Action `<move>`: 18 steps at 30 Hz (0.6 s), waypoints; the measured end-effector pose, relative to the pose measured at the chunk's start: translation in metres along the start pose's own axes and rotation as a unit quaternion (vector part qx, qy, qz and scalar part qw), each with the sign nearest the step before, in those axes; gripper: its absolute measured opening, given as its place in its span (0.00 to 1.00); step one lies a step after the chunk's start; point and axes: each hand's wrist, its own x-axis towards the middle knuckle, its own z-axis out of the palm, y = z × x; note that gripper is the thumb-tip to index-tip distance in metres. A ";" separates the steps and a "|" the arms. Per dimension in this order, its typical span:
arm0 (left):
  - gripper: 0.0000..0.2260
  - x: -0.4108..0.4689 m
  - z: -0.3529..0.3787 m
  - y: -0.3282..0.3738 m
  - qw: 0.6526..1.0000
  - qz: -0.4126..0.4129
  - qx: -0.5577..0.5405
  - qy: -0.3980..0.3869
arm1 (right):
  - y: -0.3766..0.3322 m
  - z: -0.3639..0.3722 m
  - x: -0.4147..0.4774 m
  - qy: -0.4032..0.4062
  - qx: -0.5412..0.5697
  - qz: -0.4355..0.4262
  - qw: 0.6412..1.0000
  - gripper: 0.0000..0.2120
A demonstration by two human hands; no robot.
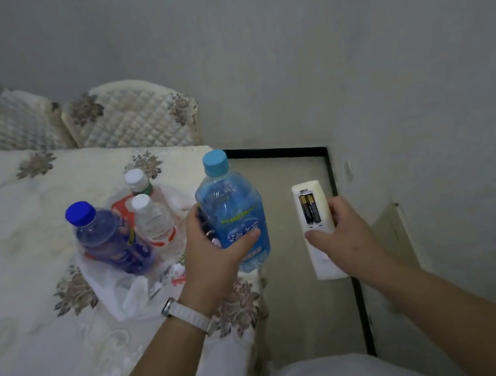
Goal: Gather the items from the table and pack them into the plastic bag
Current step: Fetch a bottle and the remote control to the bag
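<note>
While fingers (250, 237) wrap the blue bottle (235, 216), grip seems firm.

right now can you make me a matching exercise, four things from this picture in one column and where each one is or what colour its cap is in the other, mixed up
Things:
1. light blue bottle
2. remote control
3. purple bottle
4. plastic bag

Descriptions:
A. held in the right hand, batteries showing
B. lying on the table under bottles
C. dark blue cap, standing in the bag
D. gripped by the left hand

Pairs: 1-D, 2-A, 3-C, 4-B
</note>
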 end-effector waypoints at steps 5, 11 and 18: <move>0.37 0.009 -0.021 -0.008 0.997 -0.016 0.005 0.073 | -0.020 0.026 0.056 -0.071 -0.024 -0.040 0.996 0.14; 0.37 -0.009 -0.035 -0.009 0.962 -0.019 0.040 0.270 | -0.045 0.072 0.124 -0.193 -0.010 -0.091 0.977 0.15; 0.39 -0.002 -0.042 -0.001 0.870 -0.037 0.062 0.487 | -0.072 0.120 0.185 -0.360 -0.041 -0.172 0.916 0.16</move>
